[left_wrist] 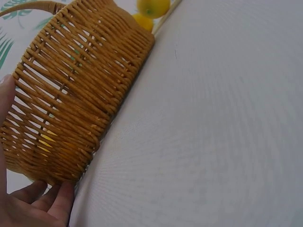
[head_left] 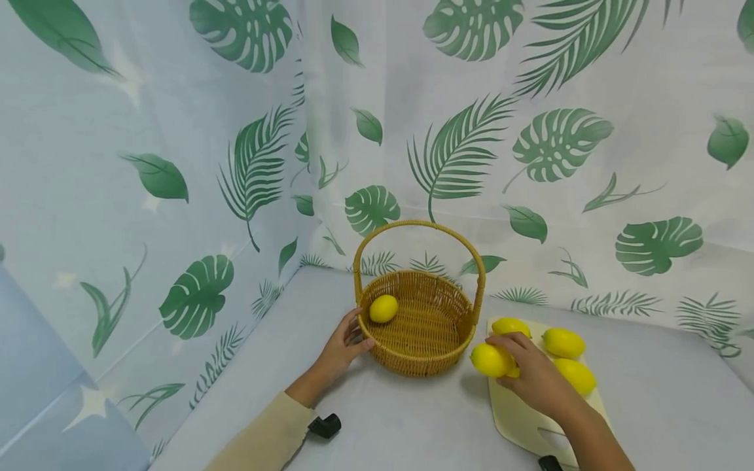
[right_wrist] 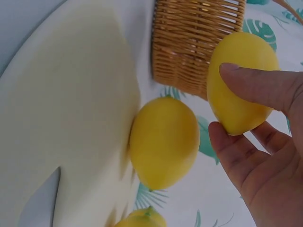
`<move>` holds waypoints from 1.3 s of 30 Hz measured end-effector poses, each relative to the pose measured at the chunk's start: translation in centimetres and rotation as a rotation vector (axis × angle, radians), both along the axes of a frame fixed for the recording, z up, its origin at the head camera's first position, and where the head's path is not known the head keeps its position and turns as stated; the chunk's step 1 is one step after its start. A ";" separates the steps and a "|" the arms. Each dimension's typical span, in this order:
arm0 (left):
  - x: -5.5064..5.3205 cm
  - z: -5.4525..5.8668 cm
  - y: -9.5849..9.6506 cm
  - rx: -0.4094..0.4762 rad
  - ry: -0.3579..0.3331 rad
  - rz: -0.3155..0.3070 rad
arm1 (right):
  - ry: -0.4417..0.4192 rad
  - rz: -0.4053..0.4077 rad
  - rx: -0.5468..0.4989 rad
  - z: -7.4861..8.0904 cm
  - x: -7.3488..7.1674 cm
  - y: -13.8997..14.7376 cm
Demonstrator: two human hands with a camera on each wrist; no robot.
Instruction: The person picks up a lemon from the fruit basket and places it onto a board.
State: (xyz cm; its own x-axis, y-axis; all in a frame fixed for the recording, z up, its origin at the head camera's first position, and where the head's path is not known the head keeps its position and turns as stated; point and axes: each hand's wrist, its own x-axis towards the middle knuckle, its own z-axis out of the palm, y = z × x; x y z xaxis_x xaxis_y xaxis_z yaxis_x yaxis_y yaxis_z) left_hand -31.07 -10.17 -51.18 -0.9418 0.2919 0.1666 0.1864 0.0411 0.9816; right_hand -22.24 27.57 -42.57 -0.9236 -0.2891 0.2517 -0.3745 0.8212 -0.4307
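A round wicker basket [head_left: 424, 363] with a tall arched handle stands on the table, with one lemon [head_left: 383, 309] inside at its left. My left hand [head_left: 341, 343] holds the basket's left side, thumb near the rim and fingertips low against the wall, as the left wrist view shows. Between the thumb and fingers of my right hand [head_left: 533, 376] is a lemon [right_wrist: 242, 82], raised above the cutting board's left edge, right of the basket. More lemons [head_left: 563, 343] lie on the cream cutting board [head_left: 512, 412]; my right hand partly covers that group.
The board has a cut-out [head_left: 554, 438] at its near end. A pale cloth covers the table [head_left: 412, 425]. Behind the basket and along the left hang leaf-printed curtains [head_left: 459, 85]. The basket's arched handle [head_left: 421, 224] rises over its opening.
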 end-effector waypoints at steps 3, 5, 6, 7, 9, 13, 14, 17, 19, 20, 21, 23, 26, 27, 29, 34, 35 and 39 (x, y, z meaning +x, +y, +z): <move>0.0 -0.3 0.0 0.000 -0.001 0.005 | -0.010 -0.005 0.012 -0.3 0.4 0.4; 0.1 -0.4 0.0 -0.001 0.001 0.004 | -0.016 -0.010 0.023 -0.6 0.7 0.6; 0.1 -0.5 0.0 -0.003 -0.002 0.005 | -0.017 -0.011 0.031 -0.7 0.8 0.7; 0.1 -0.5 -0.1 -0.006 -0.006 0.007 | -0.017 -0.013 0.040 -0.9 0.9 0.9; 0.2 -0.5 -0.2 -0.008 -0.011 0.010 | -0.019 -0.014 0.055 -1.3 1.2 1.1; 0.7 0.1 -0.5 -0.012 -0.013 0.003 | -0.020 -0.003 0.071 -1.9 1.8 1.5; 0.8 0.1 -0.5 -0.015 -0.013 0.003 | -0.025 0.000 0.075 -2.0 1.9 1.7; 0.8 0.4 -0.5 -0.019 -0.008 0.000 | -0.036 0.008 0.092 -1.9 2.2 2.1; 0.4 0.2 -0.4 -0.019 0.005 0.004 | -0.063 0.000 0.112 -1.8 2.1 2.4; 0.4 0.4 -0.4 -0.017 0.005 0.003 | -0.076 -0.005 0.121 -1.7 2.1 2.6; 0.3 0.5 -0.3 -0.013 0.009 -0.001 | -0.088 -0.008 0.129 -1.7 2.0 2.7; 0.2 0.7 -0.2 0.000 0.013 -0.009 | -0.120 -0.021 0.141 -1.8 1.9 2.9; 0.4 1.2 -0.2 0.007 -0.005 -0.026 | -0.161 -0.041 0.157 -1.9 2.0 3.1; 0.6 1.5 -0.1 0.006 -0.010 -0.034 | -0.174 -0.048 0.163 -2.0 2.1 3.2; 1.1 2.2 -0.1 0.002 -0.021 -0.047 | -0.193 -0.063 0.171 -2.2 2.3 3.4; 1.8 2.9 0.0 0.002 -0.025 -0.052 | -0.233 -0.098 0.174 -2.7 2.6 3.6; 1.8 2.9 0.0 0.000 -0.023 -0.052 | -0.232 -0.099 0.171 -2.8 2.7 3.7; 1.7 2.9 -0.1 0.006 -0.021 -0.053 | -0.205 -0.089 0.164 -2.7 2.8 4.0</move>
